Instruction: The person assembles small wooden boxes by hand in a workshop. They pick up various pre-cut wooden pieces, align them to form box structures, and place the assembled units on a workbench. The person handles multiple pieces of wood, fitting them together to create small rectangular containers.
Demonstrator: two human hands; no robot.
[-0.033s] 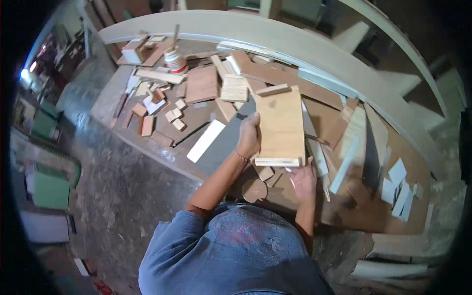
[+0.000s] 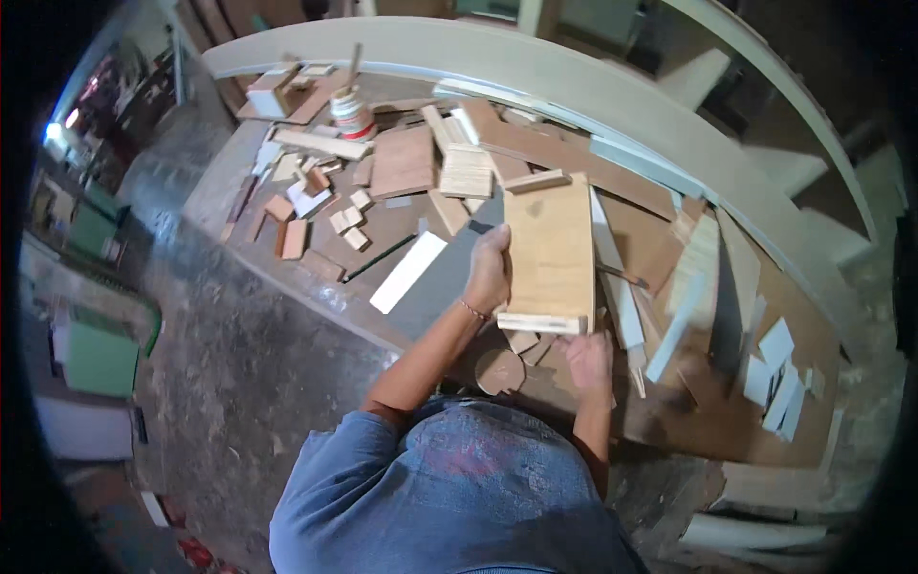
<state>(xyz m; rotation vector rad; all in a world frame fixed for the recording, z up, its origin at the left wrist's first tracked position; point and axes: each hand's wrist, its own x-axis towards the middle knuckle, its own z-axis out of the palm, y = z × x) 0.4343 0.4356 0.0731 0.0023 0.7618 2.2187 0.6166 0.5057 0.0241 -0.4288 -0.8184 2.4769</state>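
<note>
A flat yellowish wooden board (image 2: 550,244) is held up over the workbench in my left hand (image 2: 490,273), which grips its left edge with the thumb on top. A narrow wooden strip (image 2: 536,181) lies across the board's far end, and a layered plywood strip (image 2: 541,324) runs along its near end. Just below the near strip's right corner is my right hand (image 2: 586,364), its fingers curled together and slightly blurred. Whatever may be between those fingers cannot be made out. The board's underside is hidden.
Small wood blocks (image 2: 350,222), a reddish-brown panel (image 2: 403,161) and a glue-like white bottle with a stick (image 2: 353,117) lie left on the workbench (image 2: 316,277). Thin strips and white offcuts (image 2: 776,342) spread right. A long pale panel (image 2: 459,48) borders the back.
My right hand has drawn slightly down from the board's near right corner, and its fingers have curled in. My left hand keeps its grip on the board. The whole view has shifted a little.
</note>
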